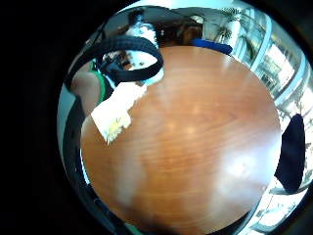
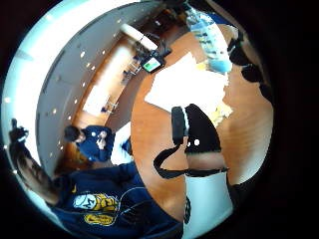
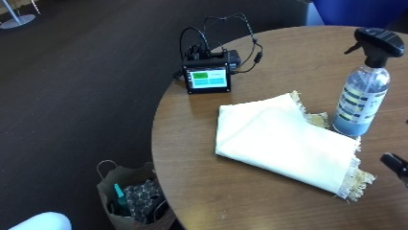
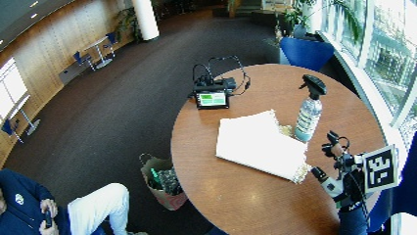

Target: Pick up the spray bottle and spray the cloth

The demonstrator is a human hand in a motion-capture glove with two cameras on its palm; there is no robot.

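Reach step: spray bottle (image 3: 363,91) stands untouched beside folded cloth (image 3: 280,141), near counter (image 3: 210,191) edge. Our hand (image 4: 338,169) holds nothing; fingers probably relaxed. Next: grip bottle neck.

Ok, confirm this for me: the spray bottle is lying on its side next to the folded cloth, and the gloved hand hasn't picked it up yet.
One thing is wrong: the spray bottle is not lying on its side. It stands upright beside the folded cloth, as the outside view shows. The rest holds: in the wide outside view the gloved hand is off to one side and has not picked the bottle up.
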